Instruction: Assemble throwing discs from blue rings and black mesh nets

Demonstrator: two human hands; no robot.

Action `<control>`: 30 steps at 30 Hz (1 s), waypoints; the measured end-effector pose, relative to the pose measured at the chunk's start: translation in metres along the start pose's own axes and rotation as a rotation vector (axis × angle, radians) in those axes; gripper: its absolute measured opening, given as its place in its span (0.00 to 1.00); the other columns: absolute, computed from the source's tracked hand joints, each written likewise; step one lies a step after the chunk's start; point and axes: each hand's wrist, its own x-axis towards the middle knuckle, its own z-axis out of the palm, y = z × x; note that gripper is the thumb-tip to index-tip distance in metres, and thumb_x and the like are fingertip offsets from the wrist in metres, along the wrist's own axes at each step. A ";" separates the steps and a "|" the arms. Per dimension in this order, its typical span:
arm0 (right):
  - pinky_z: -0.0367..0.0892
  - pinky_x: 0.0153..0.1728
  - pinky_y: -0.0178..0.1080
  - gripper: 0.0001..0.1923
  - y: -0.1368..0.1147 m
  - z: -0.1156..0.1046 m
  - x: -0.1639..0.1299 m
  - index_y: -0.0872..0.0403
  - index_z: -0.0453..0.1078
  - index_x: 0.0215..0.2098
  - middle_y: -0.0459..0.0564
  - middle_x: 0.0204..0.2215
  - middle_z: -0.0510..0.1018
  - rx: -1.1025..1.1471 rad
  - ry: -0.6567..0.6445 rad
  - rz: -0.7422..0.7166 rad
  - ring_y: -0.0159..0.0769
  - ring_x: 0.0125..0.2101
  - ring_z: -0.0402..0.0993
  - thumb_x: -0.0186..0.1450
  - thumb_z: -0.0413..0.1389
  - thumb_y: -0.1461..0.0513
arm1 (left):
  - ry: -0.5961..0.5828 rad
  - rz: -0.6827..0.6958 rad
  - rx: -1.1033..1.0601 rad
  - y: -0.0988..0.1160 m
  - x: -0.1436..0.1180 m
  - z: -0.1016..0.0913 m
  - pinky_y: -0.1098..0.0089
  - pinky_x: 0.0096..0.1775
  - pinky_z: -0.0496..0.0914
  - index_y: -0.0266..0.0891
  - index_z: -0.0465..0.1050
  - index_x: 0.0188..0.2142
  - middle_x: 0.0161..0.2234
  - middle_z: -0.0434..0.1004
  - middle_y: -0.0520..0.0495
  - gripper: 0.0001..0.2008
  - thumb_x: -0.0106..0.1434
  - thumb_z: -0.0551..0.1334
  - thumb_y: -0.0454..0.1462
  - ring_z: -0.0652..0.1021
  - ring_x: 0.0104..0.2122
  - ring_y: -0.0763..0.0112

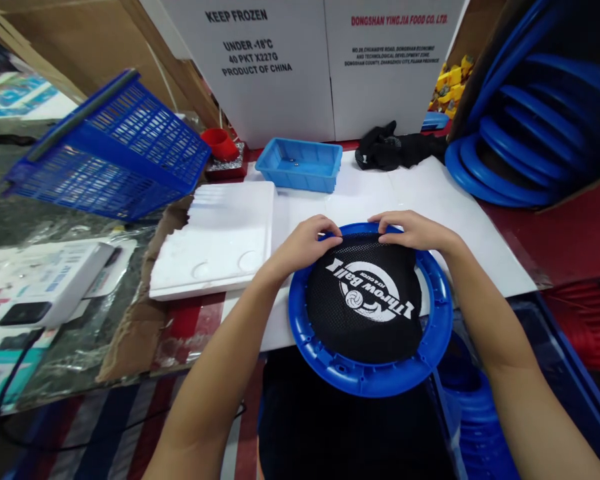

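Head view: blue ring (325,361) with black mesh (365,313) (white "Throw Ball" print, upside down) lies at near edge of white worktop (460,200). Left hand (305,243) and right hand (413,230), fingers curled, pinch mesh at ring's far rim. Blue tray (300,163) beyond, far side.

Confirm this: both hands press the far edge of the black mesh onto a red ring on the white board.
Not quite: the ring is blue, not red. The head view shows the left hand and the right hand on the far edge of the black mesh, with the ring lying on the white board.
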 end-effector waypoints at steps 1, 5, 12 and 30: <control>0.65 0.69 0.57 0.11 0.000 -0.001 0.000 0.50 0.80 0.41 0.56 0.66 0.79 0.020 0.011 0.003 0.54 0.65 0.76 0.71 0.63 0.52 | 0.007 -0.036 -0.030 0.000 0.001 -0.001 0.54 0.57 0.75 0.42 0.82 0.38 0.43 0.85 0.43 0.10 0.68 0.65 0.44 0.81 0.46 0.57; 0.65 0.68 0.55 0.11 0.001 -0.004 0.000 0.50 0.80 0.40 0.54 0.66 0.80 0.101 0.025 0.042 0.53 0.65 0.76 0.70 0.62 0.52 | 0.026 -0.093 -0.102 -0.002 0.004 -0.001 0.56 0.53 0.75 0.41 0.84 0.38 0.39 0.87 0.44 0.11 0.66 0.67 0.45 0.81 0.42 0.59; 0.66 0.66 0.56 0.11 0.004 -0.005 0.002 0.51 0.78 0.38 0.55 0.65 0.81 0.129 0.009 0.085 0.52 0.62 0.78 0.72 0.60 0.53 | 0.077 -0.117 -0.096 -0.007 0.009 0.009 0.58 0.48 0.74 0.39 0.85 0.39 0.40 0.88 0.42 0.14 0.67 0.66 0.46 0.82 0.41 0.58; 0.68 0.64 0.56 0.11 0.009 -0.004 0.004 0.50 0.78 0.39 0.54 0.65 0.80 0.012 -0.027 0.071 0.52 0.57 0.78 0.72 0.57 0.54 | 0.035 -0.269 -0.212 -0.014 0.025 0.012 0.56 0.49 0.73 0.38 0.84 0.33 0.34 0.84 0.43 0.10 0.56 0.68 0.42 0.79 0.39 0.57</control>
